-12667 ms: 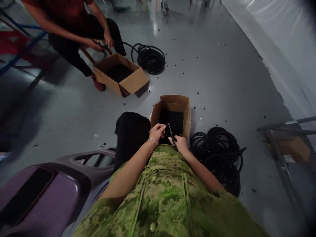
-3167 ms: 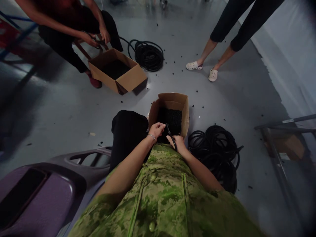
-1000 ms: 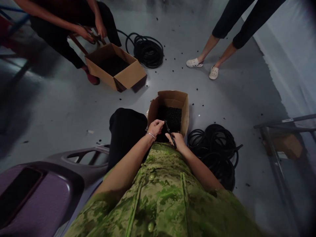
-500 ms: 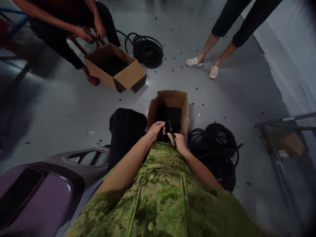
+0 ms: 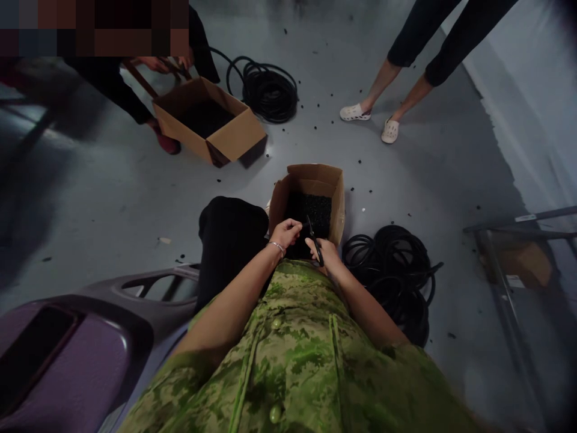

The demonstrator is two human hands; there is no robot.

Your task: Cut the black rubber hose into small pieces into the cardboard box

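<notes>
My left hand (image 5: 287, 233), with a bracelet at the wrist, pinches a thin black rubber hose (image 5: 305, 225) whose short end sticks out past the fingertips. My right hand (image 5: 328, 255) is closed around a pair of black-handled scissors (image 5: 311, 230), their blades pointing away from me beside the hose end. Whether the blades touch the hose is too small to tell. Both hands are over the near side of a cardboard box (image 5: 338, 204), which holds a heap of small black pieces (image 5: 319, 206).
Coiled black hose (image 5: 401, 252) lies right of the box. Ahead left, a seated person works by another cardboard box (image 5: 232, 135), near a second hose coil (image 5: 270, 93). Someone in white clogs (image 5: 390, 130) stands ahead right. A purple stool (image 5: 90, 373) holds a phone (image 5: 38, 355).
The scissors have turned a little, and their blades now look more open. The black hose end between the hands looks shorter. Both hands stay in nearly the same place.
</notes>
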